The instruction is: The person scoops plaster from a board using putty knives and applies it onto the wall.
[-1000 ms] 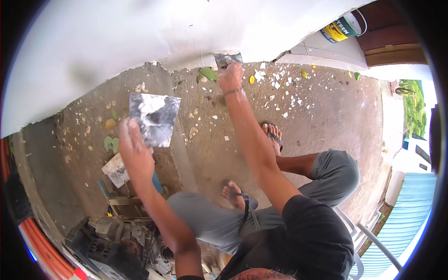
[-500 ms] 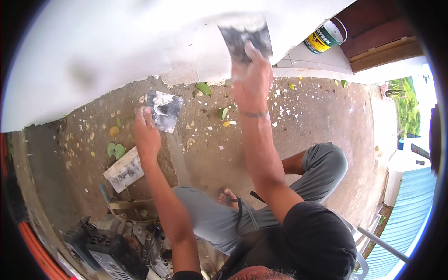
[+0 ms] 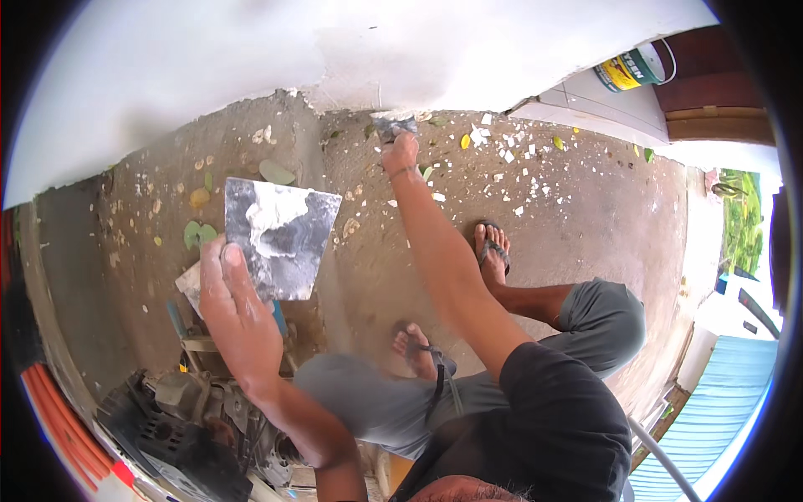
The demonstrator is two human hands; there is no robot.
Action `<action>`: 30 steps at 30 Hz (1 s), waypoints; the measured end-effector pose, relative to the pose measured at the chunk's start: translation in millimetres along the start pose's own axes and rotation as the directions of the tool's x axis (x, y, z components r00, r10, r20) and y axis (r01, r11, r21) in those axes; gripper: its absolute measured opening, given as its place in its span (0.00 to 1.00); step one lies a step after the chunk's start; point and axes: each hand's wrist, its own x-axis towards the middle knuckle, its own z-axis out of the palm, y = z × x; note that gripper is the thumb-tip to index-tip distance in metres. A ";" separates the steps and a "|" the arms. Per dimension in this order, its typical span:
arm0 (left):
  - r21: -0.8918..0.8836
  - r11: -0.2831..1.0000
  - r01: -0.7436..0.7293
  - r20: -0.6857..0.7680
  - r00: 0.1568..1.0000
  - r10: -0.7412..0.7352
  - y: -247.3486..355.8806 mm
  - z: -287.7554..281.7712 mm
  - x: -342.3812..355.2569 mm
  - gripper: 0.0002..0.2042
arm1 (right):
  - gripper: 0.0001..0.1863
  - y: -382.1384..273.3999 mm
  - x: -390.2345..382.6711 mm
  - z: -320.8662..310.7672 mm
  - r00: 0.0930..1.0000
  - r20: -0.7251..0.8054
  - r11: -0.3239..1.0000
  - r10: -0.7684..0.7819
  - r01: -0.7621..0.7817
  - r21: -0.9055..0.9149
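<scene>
My left hand (image 3: pixel 249 326) grips a squarish grey-streaked plate (image 3: pixel 301 243) with a heap of white paste on it. Out at full reach, my right hand (image 3: pixel 400 155) is closed on a wide putty knife (image 3: pixel 396 124), whose blade carries white paste along its edge and lies against the foot of the white wall (image 3: pixel 209 50), where the wall meets the rough floor. A pale, smudged slab (image 3: pixel 188 286) is partly hidden behind my left hand.
The concrete floor (image 3: pixel 569 217) has white chips and leaves. A paint bucket (image 3: pixel 623 71) stands on a tiled ledge (image 3: pixel 606 109) at the upper right. Dark machine parts (image 3: pixel 167 427) and orange pipes (image 3: pixel 58 414) lie lower left. My sandalled feet (image 3: pixel 493 251) are below.
My right hand and knife rose up the wall half a second ago and have dropped back to its foot. My left hand and the plate have come lower and closer to the camera.
</scene>
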 end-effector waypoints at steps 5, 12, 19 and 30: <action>0.105 0.983 -0.151 -0.060 0.986 0.158 -12.4 -15.4 -4.4 0.16 | 0.10 18.0 9.7 10.6 1.000 -0.004 1.000 0.023 -0.023 -0.004; 0.064 0.993 -0.103 -0.024 0.994 0.105 -9.5 -1.8 1.6 0.17 | 0.05 -0.7 2.7 28.8 0.999 0.017 0.999 -0.035 0.035 -0.013; 0.049 0.980 -0.195 0.043 0.980 0.193 -21.0 12.3 33.9 0.18 | 0.08 -64.4 -109.3 114.1 0.967 0.254 0.941 0.004 -0.090 0.327; 0.043 0.995 -0.085 0.123 0.989 0.079 -10.3 29.9 49.5 0.20 | 0.23 -190.7 -231.3 137.6 0.727 0.614 0.951 -0.307 0.213 0.224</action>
